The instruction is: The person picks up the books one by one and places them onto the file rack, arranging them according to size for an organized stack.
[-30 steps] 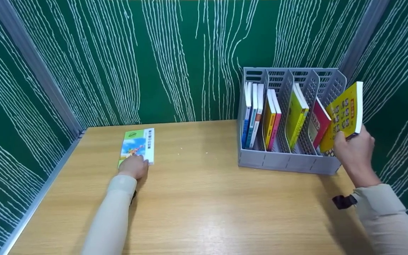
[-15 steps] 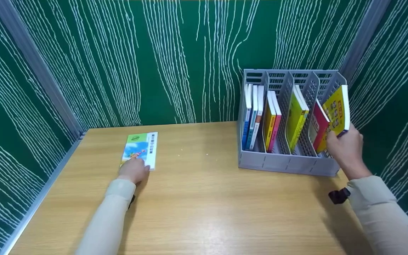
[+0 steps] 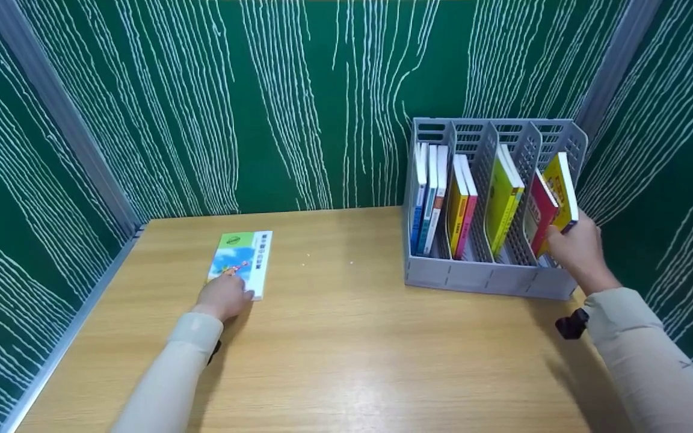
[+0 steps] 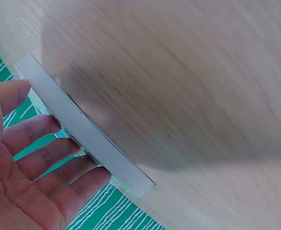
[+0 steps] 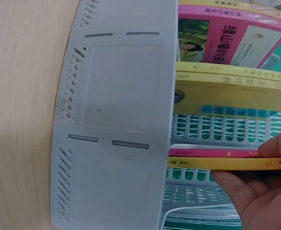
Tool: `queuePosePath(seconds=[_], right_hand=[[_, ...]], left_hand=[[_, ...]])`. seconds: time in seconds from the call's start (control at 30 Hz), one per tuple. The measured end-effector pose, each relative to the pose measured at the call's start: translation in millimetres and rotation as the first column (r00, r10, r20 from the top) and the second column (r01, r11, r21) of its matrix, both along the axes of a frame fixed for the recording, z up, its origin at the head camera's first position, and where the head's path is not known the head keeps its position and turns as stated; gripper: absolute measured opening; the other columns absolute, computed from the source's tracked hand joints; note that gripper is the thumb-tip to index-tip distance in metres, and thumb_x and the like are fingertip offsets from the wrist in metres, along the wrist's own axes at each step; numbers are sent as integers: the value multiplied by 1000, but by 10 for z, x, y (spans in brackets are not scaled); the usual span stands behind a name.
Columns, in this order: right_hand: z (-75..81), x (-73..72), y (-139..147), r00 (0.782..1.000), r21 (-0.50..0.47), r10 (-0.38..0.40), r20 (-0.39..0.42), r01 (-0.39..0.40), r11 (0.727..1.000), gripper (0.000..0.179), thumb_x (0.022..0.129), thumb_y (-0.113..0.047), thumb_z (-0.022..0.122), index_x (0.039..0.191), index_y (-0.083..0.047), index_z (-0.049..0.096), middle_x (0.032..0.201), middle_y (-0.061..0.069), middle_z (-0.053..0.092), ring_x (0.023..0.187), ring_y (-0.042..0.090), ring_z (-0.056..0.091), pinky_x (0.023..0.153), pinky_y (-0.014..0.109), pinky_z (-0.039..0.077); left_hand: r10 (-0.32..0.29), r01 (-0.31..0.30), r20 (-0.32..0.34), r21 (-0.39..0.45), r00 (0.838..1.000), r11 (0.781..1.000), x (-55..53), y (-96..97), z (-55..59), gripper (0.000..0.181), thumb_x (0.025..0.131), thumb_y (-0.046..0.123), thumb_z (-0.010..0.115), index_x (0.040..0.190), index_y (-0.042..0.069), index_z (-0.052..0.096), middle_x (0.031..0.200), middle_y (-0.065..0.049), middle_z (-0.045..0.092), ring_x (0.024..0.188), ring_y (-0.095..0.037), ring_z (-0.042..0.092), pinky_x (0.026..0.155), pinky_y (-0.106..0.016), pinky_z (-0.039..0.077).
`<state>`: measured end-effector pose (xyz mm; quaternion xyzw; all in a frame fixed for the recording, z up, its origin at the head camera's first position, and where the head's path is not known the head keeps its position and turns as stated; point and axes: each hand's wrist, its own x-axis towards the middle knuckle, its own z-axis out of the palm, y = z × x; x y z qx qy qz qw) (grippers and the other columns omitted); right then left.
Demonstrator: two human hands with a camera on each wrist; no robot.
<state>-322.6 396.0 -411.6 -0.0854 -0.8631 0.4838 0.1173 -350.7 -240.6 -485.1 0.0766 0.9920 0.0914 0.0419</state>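
Observation:
My left hand (image 3: 224, 296) lies on the near end of a book (image 3: 259, 264) with a green, blue and white cover, flat on the table. The left wrist view shows the fingers extended over the cover, with the thumb at one end of the book's pale edge (image 4: 83, 124). At the right, my right hand (image 3: 578, 246) grips a yellow book (image 3: 556, 175) that stands in the rightmost compartment of a grey file rack (image 3: 485, 278). A thin pink-red book (image 3: 540, 210) is right beside it, and in the right wrist view the thumb reaches its spine (image 5: 212, 152).
Several white-paged books (image 3: 428, 198) fill the rack's left compartment. Yellow and pink books (image 3: 464, 204) stand in the second, yellow-green ones (image 3: 505, 198) in the third. Green walls (image 3: 322, 102) with white lines close off the wooden table (image 3: 346, 337).
The yellow book has moved left and down into the rack with my right hand. My left hand has slid the book on the table slightly towards me and to the right.

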Motion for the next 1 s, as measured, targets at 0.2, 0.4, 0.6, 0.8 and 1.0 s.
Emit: queuePosePath(seconds=[0.2, 0.4, 0.6, 0.8, 1.0], right_hand=[[2, -82, 26, 999, 8, 12, 43, -12, 1000, 78, 114, -21, 51, 175, -11, 4, 177, 31, 19, 155, 63, 32, 119, 80, 32], [-10, -120, 71, 995, 25, 29, 92, -31, 999, 79, 115, -21, 52, 175, -8, 2, 177, 34, 19, 153, 64, 33, 120, 78, 32], [-12, -168, 141, 990, 38, 84, 109, -89, 995, 76, 114, -17, 52, 173, 0, 6, 172, 39, 23, 150, 64, 35, 119, 79, 32], [-41, -218, 197, 982, 71, 118, 146, -130, 989, 76, 112, -11, 53, 171, 4, 8, 169, 42, 26, 149, 65, 36, 119, 80, 32], [-81, -267, 219, 980, 72, 125, 155, -138, 988, 79, 109, -6, 54, 172, 2, 6, 170, 42, 25, 152, 64, 33, 121, 80, 31]], left_hand=[[-34, 34, 14, 19, 999, 999, 77, -23, 37, 35, 108, 27, 64, 108, -5, 77, 102, -18, 76, 91, -31, 66, 99, -57, 58], [-49, 48, 46, 24, 998, 999, 150, -38, 71, 32, 107, 27, 66, 106, -2, 78, 96, -12, 73, 84, -27, 59, 91, -52, 58], [-31, 29, 75, 33, 997, 999, 202, -33, 98, 32, 107, 30, 68, 108, 0, 79, 93, -9, 72, 83, -26, 60, 85, -46, 56], [-39, 36, 68, 47, 997, 998, 232, -13, 90, 29, 105, 30, 71, 100, 3, 80, 84, -6, 69, 78, -23, 59, 75, -39, 49], [-25, 21, 44, 88, 999, 996, 249, -16, 83, 26, 104, 27, 73, 98, 3, 79, 88, -7, 69, 80, -23, 58, 78, -40, 51]])
